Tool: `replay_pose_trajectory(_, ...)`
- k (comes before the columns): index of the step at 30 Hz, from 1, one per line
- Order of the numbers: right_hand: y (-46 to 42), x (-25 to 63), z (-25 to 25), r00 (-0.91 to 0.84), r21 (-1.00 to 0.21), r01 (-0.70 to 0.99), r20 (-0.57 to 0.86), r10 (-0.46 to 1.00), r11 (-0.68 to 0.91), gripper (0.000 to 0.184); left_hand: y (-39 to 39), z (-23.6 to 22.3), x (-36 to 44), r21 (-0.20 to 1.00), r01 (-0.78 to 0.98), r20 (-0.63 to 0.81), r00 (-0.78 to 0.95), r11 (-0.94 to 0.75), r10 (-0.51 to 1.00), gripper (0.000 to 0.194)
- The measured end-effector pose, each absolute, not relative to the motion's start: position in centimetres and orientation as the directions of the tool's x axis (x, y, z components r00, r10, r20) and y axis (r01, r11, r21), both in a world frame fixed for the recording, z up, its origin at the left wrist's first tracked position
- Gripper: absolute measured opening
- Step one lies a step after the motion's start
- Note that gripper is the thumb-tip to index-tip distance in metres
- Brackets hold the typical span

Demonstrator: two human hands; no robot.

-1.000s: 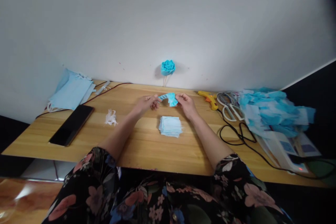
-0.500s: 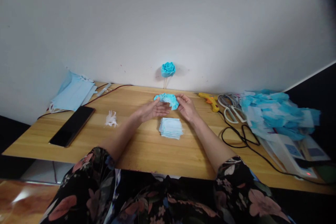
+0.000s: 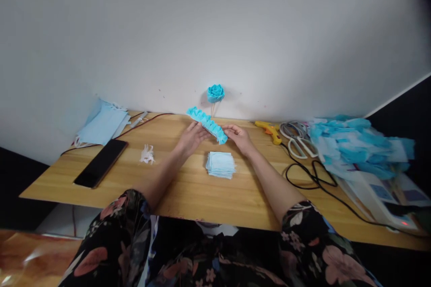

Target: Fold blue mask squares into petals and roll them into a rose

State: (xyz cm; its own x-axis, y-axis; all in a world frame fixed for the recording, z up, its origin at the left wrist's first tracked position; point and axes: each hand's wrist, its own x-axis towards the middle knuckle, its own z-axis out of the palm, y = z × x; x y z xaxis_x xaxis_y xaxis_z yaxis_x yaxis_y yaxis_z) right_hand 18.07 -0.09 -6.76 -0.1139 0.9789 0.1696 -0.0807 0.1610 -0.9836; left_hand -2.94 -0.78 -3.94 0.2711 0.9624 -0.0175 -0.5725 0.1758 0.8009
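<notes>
A ruffled blue fabric strip (image 3: 208, 123) slants above the table, its far left end higher than its right end. With closed fingertips, my right hand (image 3: 240, 139) pinches the lower right end. My left hand (image 3: 191, 139) is beneath the strip's middle, fingers stretched out and palm turned up; the strip hides some fingertips. Just nearer to me lies a stack of pale blue fabric squares (image 3: 221, 164). Behind the strip, a blue fabric rose (image 3: 215, 93) on thin sticks stands against the wall.
To the left are face masks (image 3: 103, 123), a black phone (image 3: 101, 163) and white scraps (image 3: 147, 154). Rightward lie a yellow glue gun (image 3: 268, 130), white-handled scissors (image 3: 302, 147), a looping black cord (image 3: 313, 175), a blue fabric heap (image 3: 357, 143) and a white power strip (image 3: 380, 197).
The strip has gone from bunched and curved to stretched out as a ruffled length, its left end raised. My left hand's fingers have opened underneath. My right hand still pinches its end.
</notes>
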Motion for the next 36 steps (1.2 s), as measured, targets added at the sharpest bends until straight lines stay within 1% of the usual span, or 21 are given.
replay_pose_trajectory(4,-0.1,17.6,-7.2,-0.191,-0.988,-0.039,0.153,0.97,0.148,0.042,-0.5,-4.1,-3.3,0.828,-0.545,-0.051,0.163,0.133,0.985,0.033)
replay_pose_trajectory(7,0.0,17.7,-7.2,-0.17,-0.99,-0.013,0.139,0.976,0.139,0.051,-0.3,-3.8,-3.6,0.864,-0.495,-0.034,0.12,0.089,0.992,0.033)
replay_pose_trajectory(10,0.1,17.9,-6.1,-0.083,-0.974,0.023,0.221,0.972,0.224,0.052,-0.4,-3.3,-3.6,0.912,-0.408,0.008,0.123,0.044,0.992,0.035)
replay_pose_trajectory(13,0.0,17.3,-3.8,-0.066,-0.948,-0.004,0.318,0.946,0.319,0.05,-0.6,-2.6,-3.2,0.943,-0.332,0.035,0.142,0.014,0.989,0.039)
replay_pose_trajectory(17,0.0,15.5,-0.6,-0.134,-0.917,-0.043,0.398,0.908,0.396,0.055,-1.0,-1.9,-2.1,0.962,-0.272,0.063,0.182,-0.012,0.981,0.043)
replay_pose_trajectory(19,0.1,14.9,0.6,-0.148,-0.903,-0.003,0.426,0.892,0.431,0.058,-1.0,-1.5,-1.6,0.969,-0.245,0.077,0.203,-0.026,0.976,0.046)
replay_pose_trajectory(21,0.3,14.8,1.5,-0.118,-0.89,0.085,0.438,0.891,0.448,0.05,-0.7,-0.8,-1.3,0.979,-0.196,0.101,0.247,-0.053,0.964,0.048)
replay_pose_trajectory(23,0.5,15.1,2.2,-0.063,-0.886,0.152,0.435,0.898,0.439,0.038,-0.2,0.3,-1.4,0.989,-0.11,0.127,0.348,-0.094,0.929,0.047)
replay_pose_trajectory(25,0.7,15.8,2.8,-0.015,-0.894,0.154,0.424,0.905,0.422,0.033,0.6,1.8,-1.6,0.989,-0.026,0.142,0.459,-0.146,0.877,0.047)
replay_pose_trajectory(26,0.8,16.1,3.1,-0.001,-0.9,0.134,0.419,0.908,0.415,0.033,1.0,2.6,-1.6,0.984,-0.031,0.171,0.443,-0.176,0.88,0.048)
replay_pose_trajectory(28,0.9,16.6,3.6,0.005,-0.91,0.087,0.407,0.914,0.405,0.033,1.8,4.0,-1.4,0.97,-0.071,0.242,0.338,-0.232,0.909,0.052)
replay_pose_trajectory(30,0.9,16.8,3.8,-0.01,-0.917,0.058,0.395,0.919,0.394,0.033,2.3,4.9,-0.9,0.958,-0.082,0.288,0.268,-0.276,0.919,0.048)
replay_pose_trajectory(33,0.9,16.8,3.9,0.005,-0.923,0.053,0.381,0.925,0.38,0.034,2.4,5.3,0.1,0.957,-0.065,0.29,0.237,-0.282,0.927,0.036)
replay_pose_trajectory(36,0.8,16.8,4.0,0.057,-0.933,0.04,0.359,0.932,0.357,0.037,2.1,5.1,0.5,0.96,-0.062,0.281,0.248,-0.274,0.927,0.032)
